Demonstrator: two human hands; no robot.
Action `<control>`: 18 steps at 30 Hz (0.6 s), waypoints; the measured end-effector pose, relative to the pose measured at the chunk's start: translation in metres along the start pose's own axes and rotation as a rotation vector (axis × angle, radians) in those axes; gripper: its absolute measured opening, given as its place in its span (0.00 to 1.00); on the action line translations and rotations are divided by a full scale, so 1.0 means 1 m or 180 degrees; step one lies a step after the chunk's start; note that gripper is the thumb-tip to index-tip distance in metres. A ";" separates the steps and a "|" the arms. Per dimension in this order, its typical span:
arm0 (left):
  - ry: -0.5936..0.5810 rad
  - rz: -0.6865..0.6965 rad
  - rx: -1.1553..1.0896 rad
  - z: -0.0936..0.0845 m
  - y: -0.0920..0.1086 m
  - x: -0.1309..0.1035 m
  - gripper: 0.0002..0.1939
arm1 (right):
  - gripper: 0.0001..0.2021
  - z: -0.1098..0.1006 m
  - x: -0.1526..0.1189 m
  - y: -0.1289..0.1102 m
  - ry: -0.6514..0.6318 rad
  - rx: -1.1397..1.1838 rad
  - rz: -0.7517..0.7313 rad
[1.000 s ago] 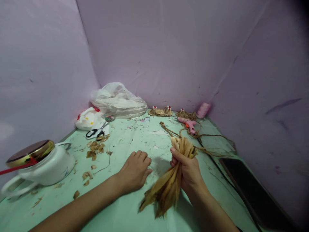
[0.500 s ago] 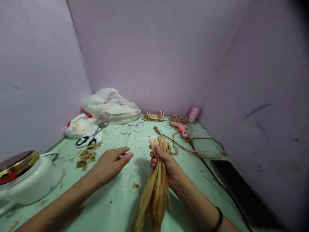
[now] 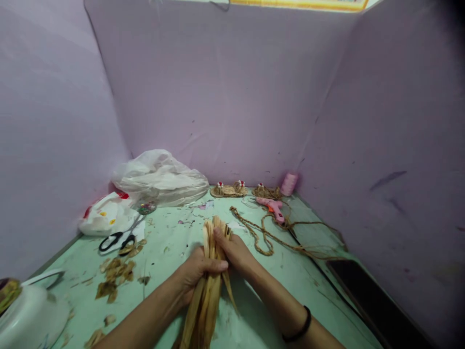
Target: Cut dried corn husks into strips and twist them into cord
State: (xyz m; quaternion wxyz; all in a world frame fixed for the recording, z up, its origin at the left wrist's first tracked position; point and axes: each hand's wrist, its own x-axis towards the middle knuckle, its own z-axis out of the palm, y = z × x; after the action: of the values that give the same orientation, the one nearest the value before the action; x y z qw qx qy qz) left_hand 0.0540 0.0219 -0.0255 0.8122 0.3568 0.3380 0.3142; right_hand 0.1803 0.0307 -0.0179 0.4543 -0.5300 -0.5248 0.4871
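Note:
A bundle of dried corn husks [image 3: 205, 310] hangs upright between my hands, its blunt upper end pointing away and its long strips trailing toward me. My left hand [image 3: 199, 269] is closed round the middle of the bundle, thumb across the front. Higher up, my right hand [image 3: 232, 247] grips the same bundle near its top, with the thumb pressed on the strips. The fingers behind the husks are mostly hidden. A dark band circles my right wrist.
Black-handled scissors [image 3: 121, 240], husk scraps [image 3: 114, 276] and a white pot [image 3: 39, 315] lie left. Behind are a plastic bag [image 3: 162, 177], woven pieces [image 3: 228, 190] and pink thread [image 3: 289, 184]. On the right are a pink glue gun [image 3: 272, 207], braided cord [image 3: 267, 235] and a dark phone-like slab [image 3: 374, 300].
My left hand has moved right from free air and closed on the husk bundle below my right hand. The bundle has shifted slightly left. The camera view has tilted upward.

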 end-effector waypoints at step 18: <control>0.0410 0.0500 -0.0085 -0.004 -0.006 0.004 0.18 | 0.11 -0.006 -0.020 -0.001 0.0606 0.0528 -0.0016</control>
State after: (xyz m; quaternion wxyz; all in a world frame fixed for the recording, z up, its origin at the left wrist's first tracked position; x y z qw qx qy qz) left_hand 0.0545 0.0229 -0.0332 0.7663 0.3505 0.3563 0.4037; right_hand 0.1867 0.0107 -0.0152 0.5457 -0.5331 -0.4385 0.4752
